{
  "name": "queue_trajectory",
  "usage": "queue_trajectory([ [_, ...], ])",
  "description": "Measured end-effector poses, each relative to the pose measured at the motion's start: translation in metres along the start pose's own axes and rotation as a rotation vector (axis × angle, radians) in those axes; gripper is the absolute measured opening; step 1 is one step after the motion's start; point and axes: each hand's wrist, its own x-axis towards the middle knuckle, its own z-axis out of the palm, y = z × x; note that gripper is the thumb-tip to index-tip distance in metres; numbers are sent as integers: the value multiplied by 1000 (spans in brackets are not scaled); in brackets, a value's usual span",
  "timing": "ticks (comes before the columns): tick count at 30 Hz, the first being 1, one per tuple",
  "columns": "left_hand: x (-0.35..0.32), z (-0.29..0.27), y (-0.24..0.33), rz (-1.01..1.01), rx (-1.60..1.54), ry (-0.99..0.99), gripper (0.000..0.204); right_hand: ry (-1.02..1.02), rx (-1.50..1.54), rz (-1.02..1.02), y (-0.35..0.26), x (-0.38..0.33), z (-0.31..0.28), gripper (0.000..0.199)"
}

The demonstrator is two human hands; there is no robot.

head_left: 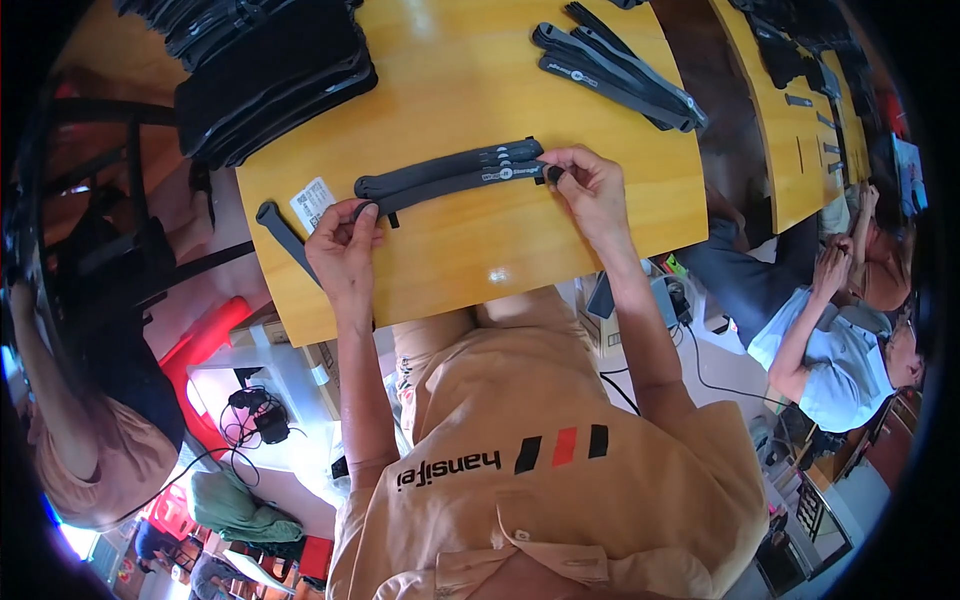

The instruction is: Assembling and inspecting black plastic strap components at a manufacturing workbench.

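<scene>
Two long dark grey straps [450, 172] lie side by side across the yellow wooden table [560, 230]. My left hand [342, 247] pinches the left end of the nearer strap. At the other end, my right hand [592, 185] grips the same strap near a small printed mark. The strap is stretched flat between both hands.
A white paper label [313, 203] and another dark strap [281, 230] lie at the table's left edge. A pile of several straps [618, 70] rests at the back right, and stacked black pads [270, 85] at the back left. Other people sit to the right [840, 350] and left [90, 440].
</scene>
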Motion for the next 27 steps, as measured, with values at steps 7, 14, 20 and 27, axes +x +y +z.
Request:
queue_trajectory([
  [7, 2, 2, -1, -16, -42, 0, 9, 71, 7, -15, 1, -1, 4, 22],
  [14, 1, 2, -3, -22, -41, 1, 7, 134, 35, -69, 9, -2, 7, 19],
  [20, 2, 3, -4, -10, -62, -3, 7, 154, 50, -98, 7, -1, 7, 17],
  [27, 3, 3, -5, -28, -69, 13, 7, 170, 33, -22, 1, 0, 9, 17],
])
